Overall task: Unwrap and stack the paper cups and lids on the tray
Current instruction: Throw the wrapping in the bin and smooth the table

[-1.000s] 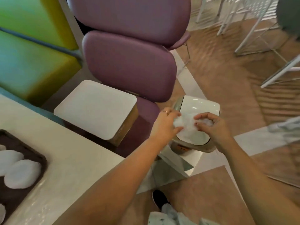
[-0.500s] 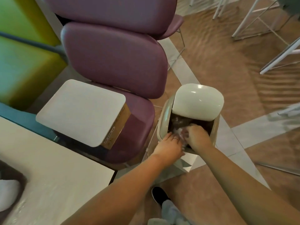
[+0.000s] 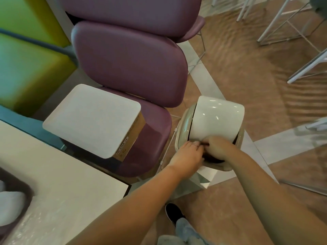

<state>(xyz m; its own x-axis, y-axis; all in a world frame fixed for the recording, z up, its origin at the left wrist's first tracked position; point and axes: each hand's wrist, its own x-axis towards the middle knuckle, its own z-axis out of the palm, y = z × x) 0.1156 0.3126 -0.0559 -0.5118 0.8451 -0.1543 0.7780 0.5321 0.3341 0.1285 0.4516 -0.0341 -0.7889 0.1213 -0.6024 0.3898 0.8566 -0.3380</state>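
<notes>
Head view. A cream waste bin (image 3: pixel 210 131) with a swing lid (image 3: pixel 217 119) is seen on the floor beside a purple chair (image 3: pixel 134 71). The lid is tilted back, and a dark opening is exposed along its near edge. Both hands are placed together at that opening. The left hand (image 3: pixel 187 156) is laid on the near rim of the bin, with its fingertips at the mouth; a ring is seen on one finger. The right hand (image 3: pixel 216 147) is held just beside it, touching it, knuckles up and fingers curled down into the opening. Whether anything is gripped in either hand cannot be told, as the fingertips are hidden in the dark mouth.

The tray (image 3: pixel 16 193) is cut by the left lower edge of the frame and is set on the white bench (image 3: pixel 58 177), well apart from both hands. Only one corner of it is shown, so its long axis cannot be told. One white lid (image 3: pixel 9 206) is seen lying flat in it, and a second white shape at the frame edge is too cropped to name. No cup can be made out.

A cardboard box (image 3: pixel 93 119) with a white top is set on the chair seat, between the bench and the bin. A dark shoe (image 3: pixel 174 213) is seen on the floor below the forearms.
</notes>
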